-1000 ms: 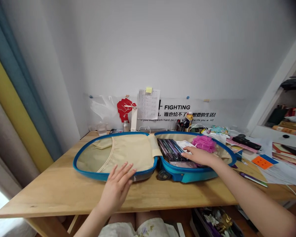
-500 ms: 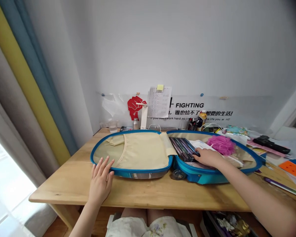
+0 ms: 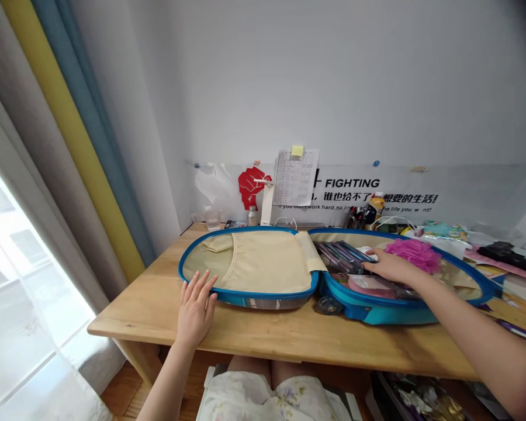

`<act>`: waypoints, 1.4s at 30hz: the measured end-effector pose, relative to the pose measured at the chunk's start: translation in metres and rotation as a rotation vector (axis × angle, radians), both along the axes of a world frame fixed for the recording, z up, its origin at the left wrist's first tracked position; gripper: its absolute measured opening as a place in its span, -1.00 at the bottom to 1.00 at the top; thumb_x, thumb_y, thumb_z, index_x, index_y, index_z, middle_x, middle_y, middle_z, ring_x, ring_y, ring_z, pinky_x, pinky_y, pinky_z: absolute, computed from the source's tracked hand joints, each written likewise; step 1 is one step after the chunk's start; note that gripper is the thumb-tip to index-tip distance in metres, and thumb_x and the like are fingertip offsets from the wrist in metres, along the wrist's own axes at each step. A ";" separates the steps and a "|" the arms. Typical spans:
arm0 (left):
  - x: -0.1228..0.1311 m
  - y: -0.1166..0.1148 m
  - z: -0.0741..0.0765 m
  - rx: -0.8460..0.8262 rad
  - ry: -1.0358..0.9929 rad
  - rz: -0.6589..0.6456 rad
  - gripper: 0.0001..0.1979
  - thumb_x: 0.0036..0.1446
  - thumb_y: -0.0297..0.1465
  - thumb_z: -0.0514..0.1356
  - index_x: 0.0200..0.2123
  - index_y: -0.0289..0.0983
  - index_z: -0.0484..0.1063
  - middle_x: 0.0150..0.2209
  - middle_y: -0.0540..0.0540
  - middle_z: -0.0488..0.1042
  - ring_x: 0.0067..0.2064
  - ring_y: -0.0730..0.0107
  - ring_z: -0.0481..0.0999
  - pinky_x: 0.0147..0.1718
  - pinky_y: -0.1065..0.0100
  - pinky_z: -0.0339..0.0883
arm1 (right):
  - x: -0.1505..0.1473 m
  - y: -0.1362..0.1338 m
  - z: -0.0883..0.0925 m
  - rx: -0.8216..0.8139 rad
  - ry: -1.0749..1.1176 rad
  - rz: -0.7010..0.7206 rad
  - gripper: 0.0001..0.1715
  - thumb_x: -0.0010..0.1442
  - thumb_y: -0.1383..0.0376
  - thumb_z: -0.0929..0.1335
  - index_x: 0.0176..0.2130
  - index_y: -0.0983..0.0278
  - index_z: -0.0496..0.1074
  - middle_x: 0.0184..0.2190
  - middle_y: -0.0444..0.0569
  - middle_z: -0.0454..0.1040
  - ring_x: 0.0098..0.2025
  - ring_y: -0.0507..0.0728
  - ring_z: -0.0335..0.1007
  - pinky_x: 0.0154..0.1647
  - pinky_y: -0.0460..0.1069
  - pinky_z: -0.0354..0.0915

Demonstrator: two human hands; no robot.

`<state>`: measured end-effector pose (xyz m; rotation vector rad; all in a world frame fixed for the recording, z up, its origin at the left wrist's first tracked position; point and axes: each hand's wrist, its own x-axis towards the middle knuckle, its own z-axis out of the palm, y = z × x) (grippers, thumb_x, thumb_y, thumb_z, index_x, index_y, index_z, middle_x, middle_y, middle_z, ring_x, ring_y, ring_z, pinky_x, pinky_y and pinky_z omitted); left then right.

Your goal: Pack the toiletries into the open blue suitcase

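Note:
An open blue hard-shell suitcase lies flat on the table, its beige-lined lid to the left and its base to the right. My left hand is open, fingertips resting on the lid's front blue rim. My right hand reaches into the base, resting on a white packet next to a stack of dark flat packets. A pink mesh bath puff lies beyond it. A pink item sits near the front. My forearm hides part of the contents.
The suitcase sits on a light wooden table, with a small wheel facing me. A glass and a drink bottle stand behind it. Papers and a purple pen lie to the right. Curtains hang left.
The whole scene has shifted right in view as my head turned left. My right hand has moved deeper into the base, and my left hand has come to rest on the lid's rim.

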<state>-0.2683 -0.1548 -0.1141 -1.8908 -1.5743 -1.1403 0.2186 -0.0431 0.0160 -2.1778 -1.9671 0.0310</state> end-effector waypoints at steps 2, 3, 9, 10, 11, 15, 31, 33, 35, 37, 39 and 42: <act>0.001 -0.001 0.001 -0.003 -0.003 0.002 -0.62 0.31 -0.30 -0.04 0.12 -0.17 0.36 0.19 -0.16 0.36 0.31 0.14 0.17 0.28 -0.02 -0.05 | 0.004 -0.001 0.006 -0.041 0.004 -0.048 -0.36 0.05 0.07 0.31 0.07 0.33 0.38 -0.11 0.23 0.55 -0.16 0.36 0.52 -0.24 0.12 0.39; 0.001 -0.001 0.001 -0.007 -0.006 0.002 -0.62 0.31 -0.30 -0.03 0.12 -0.17 0.36 0.19 -0.16 0.36 0.30 0.14 0.17 0.27 -0.02 -0.05 | 0.007 -0.002 0.009 -0.062 0.008 -0.065 -0.36 0.06 0.07 0.29 0.09 0.31 0.36 -0.06 0.22 0.52 -0.11 0.35 0.50 -0.18 0.12 0.38; 0.002 0.000 0.001 -0.003 -0.006 -0.001 -0.63 0.30 -0.33 -0.01 0.12 -0.16 0.36 0.19 -0.15 0.36 0.30 0.14 0.18 0.27 -0.04 -0.03 | 0.034 -0.009 0.028 0.052 0.087 -0.160 -0.36 0.05 0.02 0.25 0.08 0.21 0.32 -0.01 0.24 0.47 0.01 0.49 0.41 -0.08 0.24 0.34; 0.002 0.000 0.001 0.000 -0.003 -0.002 -0.64 0.30 -0.33 -0.01 0.11 -0.16 0.36 0.20 -0.15 0.36 0.31 0.14 0.17 0.27 -0.03 -0.03 | 0.035 -0.010 0.032 0.092 0.106 -0.169 -0.34 0.05 0.00 0.25 0.10 0.21 0.31 0.01 0.25 0.45 0.03 0.51 0.39 -0.08 0.26 0.33; 0.001 0.000 0.000 0.003 0.000 -0.003 -0.64 0.29 -0.33 -0.01 0.11 -0.16 0.36 0.20 -0.15 0.36 0.31 0.14 0.17 0.27 -0.03 -0.03 | 0.033 -0.010 0.038 0.142 0.128 -0.157 -0.33 0.06 -0.01 0.25 0.11 0.20 0.29 0.04 0.26 0.42 0.06 0.51 0.36 -0.06 0.28 0.32; 0.001 0.001 0.000 -0.005 0.009 0.000 -0.64 0.29 -0.35 0.00 0.12 -0.18 0.35 0.21 -0.16 0.35 0.32 0.13 0.15 0.27 -0.04 -0.03 | -0.009 -0.007 0.059 0.284 0.258 0.067 -0.37 0.10 0.06 0.25 0.13 0.20 0.26 0.13 0.18 0.36 0.16 0.40 0.28 0.06 0.22 0.27; 0.000 0.001 -0.001 -0.044 0.002 0.003 -0.63 0.28 -0.37 0.00 0.12 -0.16 0.36 0.21 -0.15 0.35 0.31 0.12 0.15 0.24 -0.07 0.05 | -0.272 0.084 0.011 0.038 0.014 1.105 -0.52 0.09 0.31 0.38 0.03 0.27 0.33 0.01 0.10 0.38 0.03 0.18 0.34 0.06 0.05 0.26; 0.000 0.002 -0.001 -0.049 0.001 0.003 -0.63 0.28 -0.36 0.00 0.12 -0.16 0.36 0.20 -0.15 0.35 0.32 0.12 0.15 0.24 -0.08 0.04 | -0.279 0.094 0.002 0.033 -0.018 1.092 -0.57 0.09 0.30 0.39 -0.01 0.27 0.36 -0.04 0.09 0.41 0.01 0.19 0.34 0.02 0.04 0.27; 0.000 0.002 -0.002 -0.043 0.000 0.001 -0.62 0.28 -0.36 0.01 0.13 -0.15 0.35 0.20 -0.15 0.35 0.32 0.13 0.14 0.25 -0.08 0.02 | -0.283 0.102 -0.006 0.020 -0.042 1.074 -0.62 0.09 0.28 0.39 -0.06 0.27 0.38 -0.08 0.09 0.42 -0.01 0.20 0.34 -0.01 0.04 0.27; 0.000 0.002 -0.002 -0.026 0.002 -0.004 -0.62 0.28 -0.36 0.01 0.13 -0.16 0.34 0.20 -0.16 0.35 0.32 0.13 0.13 0.25 -0.08 0.03 | -0.284 0.107 -0.013 0.005 -0.073 1.054 -0.65 0.09 0.27 0.41 -0.10 0.27 0.41 -0.10 0.10 0.42 -0.03 0.22 0.34 -0.02 0.05 0.27; 0.000 0.002 -0.002 -0.020 0.002 -0.007 -0.62 0.28 -0.36 0.01 0.13 -0.16 0.33 0.21 -0.16 0.34 0.32 0.13 0.13 0.24 -0.08 0.04 | -0.285 0.110 -0.019 -0.010 -0.104 1.037 -0.65 0.07 0.27 0.43 -0.11 0.26 0.42 -0.10 0.09 0.42 -0.03 0.22 0.34 -0.01 0.05 0.26; 0.001 0.002 -0.001 -0.042 -0.008 -0.004 -0.61 0.28 -0.35 0.00 0.14 -0.15 0.33 0.22 -0.16 0.33 0.33 0.12 0.11 0.25 -0.08 0.02 | -0.286 0.112 -0.027 -0.026 -0.139 1.019 -0.65 0.08 0.27 0.43 -0.09 0.24 0.44 -0.04 0.10 0.41 0.01 0.23 0.33 0.04 0.07 0.24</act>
